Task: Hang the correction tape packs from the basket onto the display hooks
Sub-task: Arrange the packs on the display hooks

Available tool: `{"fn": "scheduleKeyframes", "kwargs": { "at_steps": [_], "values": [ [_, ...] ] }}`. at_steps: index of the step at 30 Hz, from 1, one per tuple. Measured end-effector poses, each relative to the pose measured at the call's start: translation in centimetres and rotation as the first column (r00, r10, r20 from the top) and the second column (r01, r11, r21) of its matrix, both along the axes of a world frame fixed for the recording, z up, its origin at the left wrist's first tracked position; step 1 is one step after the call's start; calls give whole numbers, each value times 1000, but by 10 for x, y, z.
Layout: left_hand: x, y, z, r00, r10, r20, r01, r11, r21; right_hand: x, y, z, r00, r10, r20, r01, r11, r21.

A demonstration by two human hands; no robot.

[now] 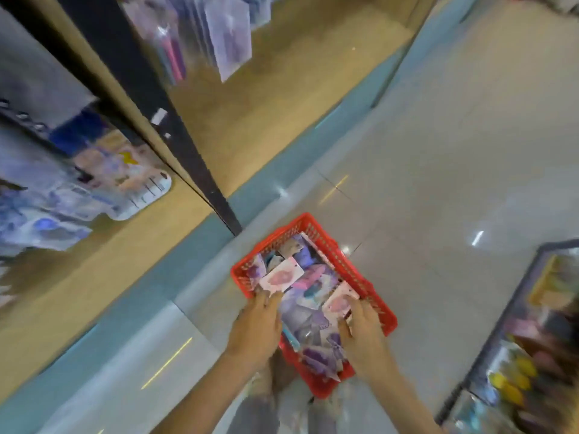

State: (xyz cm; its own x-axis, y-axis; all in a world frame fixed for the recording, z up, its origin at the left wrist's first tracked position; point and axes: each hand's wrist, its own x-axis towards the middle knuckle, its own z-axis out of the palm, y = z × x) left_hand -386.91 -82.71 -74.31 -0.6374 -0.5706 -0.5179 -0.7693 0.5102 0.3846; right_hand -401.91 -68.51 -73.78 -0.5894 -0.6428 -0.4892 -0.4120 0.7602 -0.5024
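Note:
A red plastic basket [351, 264] stands on the floor below me, filled with several correction tape packs in pink, purple and blue. My left hand [257, 327] reaches into its near left side and pinches a pink-and-white pack [280, 278] by its lower edge. Over the right side, my right hand [365, 336] has its fingers curled on another pink pack [340, 300]. The view is motion-blurred. Packs hang on the display [94, 180] at the left, and more hang at the top [219, 36].
A wooden display wall with a black upright post [185, 151] runs diagonally at the left. A teal floor strip [219, 239] borders it. Shiny pale floor tiles [438, 151] lie to the right. Another shelf of goods [539, 339] stands at the lower right.

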Motion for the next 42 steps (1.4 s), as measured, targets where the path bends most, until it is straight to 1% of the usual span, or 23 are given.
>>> {"fn": "scheduleKeyframes", "kwargs": {
  "at_steps": [2, 4, 7, 9, 11, 13, 15, 17, 19, 20, 22, 25, 27, 28, 30, 31, 32, 34, 37, 39, 40, 41, 42],
  "values": [
    [-18, -5, -68, 998, 18, 66, -18, 1000, -6, -14, 10, -74, 998, -45, 40, 44, 999, 26],
    [-35, -13, -138, 986, -28, 163, 39, 997, -61, -22, 11, -144, 988, -115, 105, 108, 992, 72],
    [-57, -19, -231, 987, -115, 113, 131, 980, -150, -27, -11, -239, 962, -180, 205, 176, 984, 36],
    [-62, -17, -284, 967, -198, 159, 230, 950, -211, -30, -36, -287, 949, -223, 223, 228, 974, 5],
    [-62, -16, -316, 953, -250, 172, 292, 909, -299, -30, -60, -320, 951, -246, 190, 252, 968, -10],
    [-59, -14, -335, 956, -255, 144, 293, 864, -410, -28, -74, -339, 963, -235, 133, 228, 971, 72],
    [-55, -11, -342, 963, -233, 133, 268, 864, -426, -29, -77, -346, 957, -253, 145, 226, 958, 179],
    [-55, -7, -334, 974, -189, 125, 224, 889, -399, -33, -73, -342, 920, -319, 228, 275, 939, 208],
    [-56, -4, -323, 985, -128, 120, 162, 928, -335, -39, -67, -335, 842, -430, 327, 406, 903, 141],
    [-57, -2, -316, 991, -90, 101, 116, 948, -296, -41, -63, -331, 755, -511, 411, 516, 850, 110],
    [-63, 4, -299, 1000, 16, 26, -11, 985, -171, -44, -54, -322, 560, -610, 560, 646, 745, 165],
    [-76, 15, -277, 957, 276, -95, -268, 960, 85, -54, -42, -304, 386, -640, 664, 690, 678, 252],
    [-82, 22, -270, 899, 410, -153, -384, 907, 173, -61, -33, -291, 322, -620, 716, 687, 673, 274],
    [-84, 23, -266, 890, 426, -161, -401, 901, 169, -62, -28, -286, 311, -612, 727, 668, 685, 291],
    [-84, 23, -265, 930, 355, -99, -346, 933, 98, -61, -16, -278, 316, -604, 732, 636, 707, 309],
    [-81, 21, -268, 963, 269, -12, -268, 962, 44, -61, -11, -274, 325, -603, 729, 635, 710, 304],
    [-78, 17, -272, 982, 160, 102, -159, 987, -14, -61, -6, -273, 350, -612, 710, 642, 708, 294],
    [-71, 6, -282, 972, -46, 229, 73, 992, -108, -60, -1, -270, 422, -630, 652, 643, 715, 274],
    [-62, -3, -301, 945, -167, 283, 234, 946, -225, -58, -2, -280, 407, -637, 655, 637, 712, 296],
    [-61, -5, -306, 939, -183, 292, 257, 936, -240, -54, -9, -287, 437, -610, 661, 594, 748, 298],
    [-61, -6, -304, 941, -182, 286, 257, 932, -255, -51, -11, -291, 495, -584, 643, 563, 779, 275],
    [-58, -5, -306, 949, -166, 269, 237, 937, -258, -47, -12, -295, 622, -545, 562, 517, 825, 228],
    [-56, -5, -306, 955, -139, 261, 205, 948, -245, -44, -12, -300, 796, -464, 389, 426, 886, 184]
  ]
}}
